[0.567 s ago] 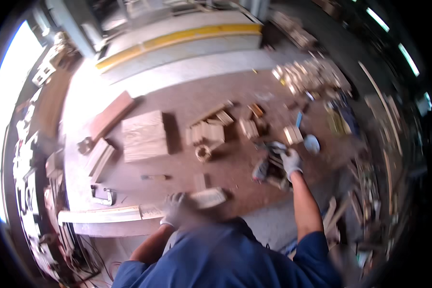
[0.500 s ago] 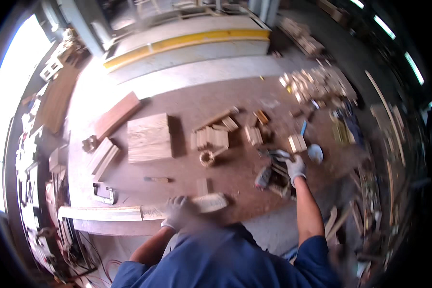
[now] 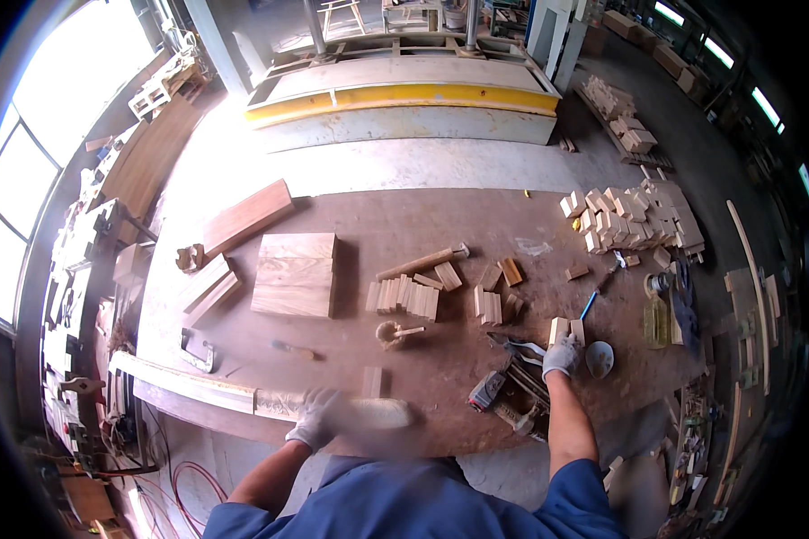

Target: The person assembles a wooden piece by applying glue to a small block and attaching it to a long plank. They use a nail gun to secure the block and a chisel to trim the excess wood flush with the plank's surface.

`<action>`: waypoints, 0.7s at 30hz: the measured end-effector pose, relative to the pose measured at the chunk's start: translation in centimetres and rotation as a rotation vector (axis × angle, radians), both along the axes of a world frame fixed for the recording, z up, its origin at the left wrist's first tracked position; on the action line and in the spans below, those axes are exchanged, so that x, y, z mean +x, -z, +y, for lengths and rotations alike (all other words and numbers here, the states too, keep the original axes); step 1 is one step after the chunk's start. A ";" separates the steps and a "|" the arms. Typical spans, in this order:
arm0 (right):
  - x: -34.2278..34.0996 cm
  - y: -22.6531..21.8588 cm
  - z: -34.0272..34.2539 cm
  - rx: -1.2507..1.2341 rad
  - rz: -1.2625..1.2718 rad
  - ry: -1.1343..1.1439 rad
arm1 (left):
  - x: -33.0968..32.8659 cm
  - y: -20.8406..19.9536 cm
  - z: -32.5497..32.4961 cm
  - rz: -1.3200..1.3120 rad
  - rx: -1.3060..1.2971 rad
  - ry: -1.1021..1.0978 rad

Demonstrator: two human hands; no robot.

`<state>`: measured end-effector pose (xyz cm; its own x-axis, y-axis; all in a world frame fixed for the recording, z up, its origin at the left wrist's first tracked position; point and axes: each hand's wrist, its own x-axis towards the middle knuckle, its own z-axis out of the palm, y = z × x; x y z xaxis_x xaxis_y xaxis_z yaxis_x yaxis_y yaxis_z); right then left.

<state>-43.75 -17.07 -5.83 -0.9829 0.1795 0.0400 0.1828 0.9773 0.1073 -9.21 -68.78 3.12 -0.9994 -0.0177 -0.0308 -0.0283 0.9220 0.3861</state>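
A long, curved wooden piece (image 3: 270,403) lies along the table's near edge, its left end pale and smooth. My gloved left hand (image 3: 315,420) is closed over its middle, and a blur hides part of the wood just right of the hand. At the right, my gloved right hand (image 3: 562,357) has its fingers closed at the lower end of a small pair of wooden blocks (image 3: 561,331). Left of that hand lie metal pliers (image 3: 517,346) and a power tool (image 3: 503,400). A white bowl (image 3: 600,359) stands just to its right.
On the brown table (image 3: 458,386) are a square wooden slab (image 3: 294,275), a row of small blocks (image 3: 403,298), a round holder with a stick (image 3: 392,335), a brush (image 3: 294,349) and a clamp (image 3: 198,352). Many blocks (image 3: 625,218) are heaped at the far right.
The view has shifted, so the table sits lower in the picture. My right hand has come up against the pair of blocks. My left hand stays on the curved piece.
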 end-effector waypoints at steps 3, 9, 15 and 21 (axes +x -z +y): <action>0.5 -0.8 -0.9 -0.213 0.047 0.113 | 0.1 -0.4 0.1 0.089 -0.024 -0.009; -0.9 -1.7 -1.2 -0.386 -0.019 0.300 | 1.2 1.9 -1.6 -0.153 0.002 0.005; 2.3 -3.1 -2.7 -1.025 0.189 0.328 | -0.4 0.3 -1.2 -0.029 0.042 0.047; 19.5 -6.7 -11.8 -1.549 -0.002 0.370 | 2.2 3.5 -4.6 -0.084 0.079 0.134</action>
<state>-24.27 -28.84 0.83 -0.8775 0.2622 -0.4016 0.4258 0.0404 -0.9039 -7.05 -73.38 -0.43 -0.9865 0.1217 -0.1100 0.0582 0.8867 0.4587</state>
